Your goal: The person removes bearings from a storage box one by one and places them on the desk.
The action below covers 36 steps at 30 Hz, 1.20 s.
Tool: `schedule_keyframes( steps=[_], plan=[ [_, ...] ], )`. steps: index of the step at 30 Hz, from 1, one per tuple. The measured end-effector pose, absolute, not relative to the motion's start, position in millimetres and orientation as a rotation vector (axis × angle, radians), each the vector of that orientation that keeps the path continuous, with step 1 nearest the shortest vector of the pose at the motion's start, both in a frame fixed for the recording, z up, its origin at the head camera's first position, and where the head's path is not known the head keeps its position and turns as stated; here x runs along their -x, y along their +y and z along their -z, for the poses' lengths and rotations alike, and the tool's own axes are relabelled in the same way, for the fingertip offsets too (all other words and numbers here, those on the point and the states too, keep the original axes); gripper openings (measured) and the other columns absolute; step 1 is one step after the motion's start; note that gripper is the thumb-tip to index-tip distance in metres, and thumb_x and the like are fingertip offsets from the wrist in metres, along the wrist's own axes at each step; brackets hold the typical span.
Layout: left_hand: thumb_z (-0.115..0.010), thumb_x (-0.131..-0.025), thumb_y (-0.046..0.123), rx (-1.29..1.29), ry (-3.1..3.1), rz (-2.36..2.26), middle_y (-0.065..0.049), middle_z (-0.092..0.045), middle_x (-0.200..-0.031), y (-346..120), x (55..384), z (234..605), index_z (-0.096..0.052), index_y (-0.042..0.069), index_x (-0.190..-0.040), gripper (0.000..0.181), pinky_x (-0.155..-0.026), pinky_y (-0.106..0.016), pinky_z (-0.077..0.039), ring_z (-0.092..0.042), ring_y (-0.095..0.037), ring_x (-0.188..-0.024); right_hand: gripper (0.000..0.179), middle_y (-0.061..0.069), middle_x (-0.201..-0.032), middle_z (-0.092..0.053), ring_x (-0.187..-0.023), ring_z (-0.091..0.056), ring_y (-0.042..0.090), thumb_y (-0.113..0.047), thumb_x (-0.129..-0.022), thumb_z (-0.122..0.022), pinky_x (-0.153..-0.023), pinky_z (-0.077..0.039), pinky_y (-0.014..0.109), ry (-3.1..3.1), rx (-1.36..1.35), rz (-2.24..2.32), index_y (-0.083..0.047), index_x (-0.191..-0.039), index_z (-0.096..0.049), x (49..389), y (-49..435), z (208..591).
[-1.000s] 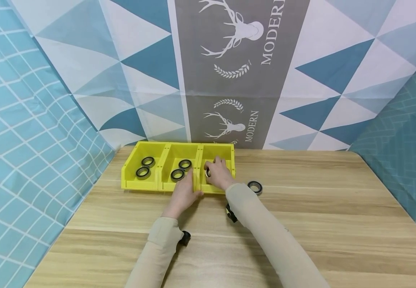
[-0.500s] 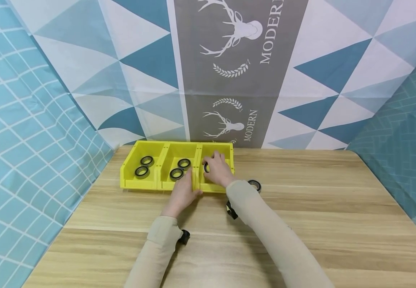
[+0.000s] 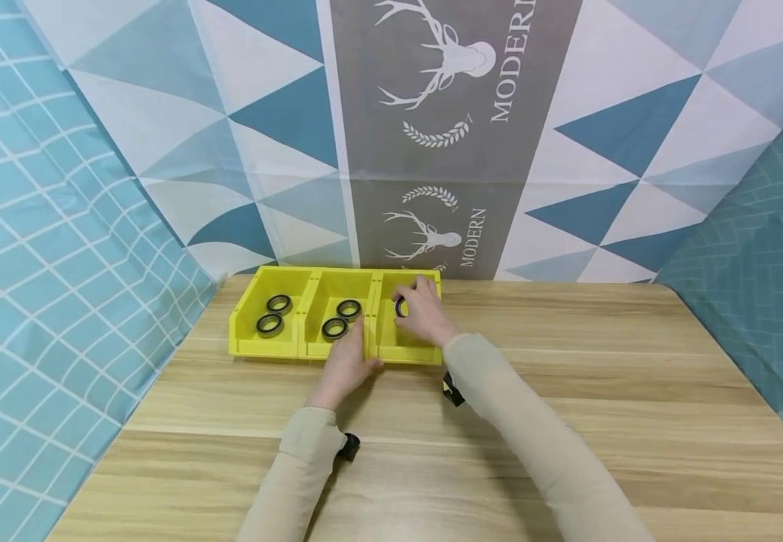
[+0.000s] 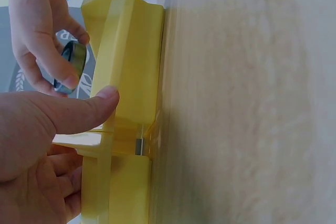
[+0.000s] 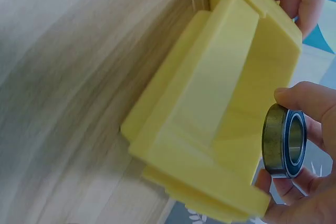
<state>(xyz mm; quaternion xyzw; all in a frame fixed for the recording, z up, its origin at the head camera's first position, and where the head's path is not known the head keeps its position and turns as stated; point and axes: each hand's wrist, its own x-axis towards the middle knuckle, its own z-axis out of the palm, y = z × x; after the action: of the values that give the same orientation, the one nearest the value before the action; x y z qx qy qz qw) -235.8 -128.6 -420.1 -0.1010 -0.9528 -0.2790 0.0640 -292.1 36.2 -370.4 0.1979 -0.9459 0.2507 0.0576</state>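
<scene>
Shifting rightward, right fingers (image 5: 310,98) are pinching a bearing (image 5: 274,140), best kept from knocking the bin (image 5: 202,93) that left fingers (image 4: 86,112) are gripping.

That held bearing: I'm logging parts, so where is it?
In the right wrist view, the bearing is at right, pinched by the right hand over the rightmost yellow bin.

The bearing (image 5: 274,142) has a smooth, shiny metal outer ring and a dark face with a gleaming rim; the storage bins (image 3: 320,350) are smooth moulded plastic, mostly satin, one edge glossy; the tabletop (image 3: 391,482) looks wood-grained, smooth, faintly glossy; the deer-print backdrop (image 3: 425,162) looks matt and cloth-like; the grid-patterned sheet (image 3: 32,248) is creased; the right sleeve (image 3: 530,440) is matt cloth.
</scene>
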Motion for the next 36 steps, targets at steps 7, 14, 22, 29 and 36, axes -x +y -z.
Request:
schedule_keyframes(
  steps=[7, 14, 22, 29, 36],
  plan=[
    [-0.075, -0.073, 0.021, 0.304, -2.877, 0.857, -0.024, -0.045, -0.133, -127.5, 234.9, 419.8, -0.02, -0.004, -0.142, 0.091, -0.101, -0.045, -0.036, -0.048, -0.04, -0.115, 0.035, 0.011, -0.106, -0.04, -0.102, -0.033, 0.027, -0.015, -0.073, -0.073, -0.087, -0.04, 0.039, -2.832, -0.553, -0.831, -0.012, -0.106, -0.062, 295.7, 49.6, 362.9],
    [-0.075, -0.073, 0.02, 0.299, -2.885, 0.861, -0.025, -0.043, -0.134, -127.2, 234.3, 418.6, -0.019, -0.004, -0.142, 0.092, -0.102, -0.045, -0.035, -0.046, -0.039, -0.118, 0.035, 0.013, -0.107, -0.04, -0.101, -0.032, 0.029, -0.016, -0.075, -0.071, -0.086, -0.037, 0.04, -2.804, -0.517, -0.825, -0.008, -0.108, -0.062, 297.9, 67.0, 360.2],
    [-0.075, -0.073, 0.021, 0.291, -2.894, 0.85, -0.024, -0.042, -0.135, -127.2, 235.9, 419.8, -0.019, -0.004, -0.142, 0.092, -0.103, -0.044, -0.034, -0.046, -0.039, -0.118, 0.037, 0.014, -0.107, -0.039, -0.101, -0.031, 0.029, -0.016, -0.073, -0.071, -0.083, -0.038, 0.041, -2.787, -0.465, -0.886, -0.008, -0.108, -0.061, 297.8, 88.7, 360.2],
    [-0.075, -0.074, 0.022, 0.29, -2.902, 0.854, -0.023, -0.041, -0.136, -127.6, 236.1, 420.5, -0.017, -0.003, -0.142, 0.093, -0.103, -0.044, -0.034, -0.046, -0.039, -0.119, 0.038, 0.014, -0.103, -0.037, -0.097, -0.03, 0.029, -0.014, -0.073, -0.069, -0.078, -0.035, 0.04, -2.808, -0.421, -0.902, -0.007, -0.109, -0.06, 293.3, 113.3, 364.1],
    [-0.075, -0.074, 0.022, 0.283, -2.903, 0.859, -0.022, -0.041, -0.136, -128.5, 235.7, 419.5, -0.018, -0.003, -0.142, 0.092, -0.103, -0.044, -0.034, -0.045, -0.038, -0.119, 0.039, 0.018, -0.106, -0.037, -0.099, -0.032, 0.033, -0.012, -0.072, -0.069, -0.081, -0.038, 0.045, -2.849, -0.403, -0.874, -0.005, -0.109, -0.059, 290.9, 136.4, 365.9]
  ],
)
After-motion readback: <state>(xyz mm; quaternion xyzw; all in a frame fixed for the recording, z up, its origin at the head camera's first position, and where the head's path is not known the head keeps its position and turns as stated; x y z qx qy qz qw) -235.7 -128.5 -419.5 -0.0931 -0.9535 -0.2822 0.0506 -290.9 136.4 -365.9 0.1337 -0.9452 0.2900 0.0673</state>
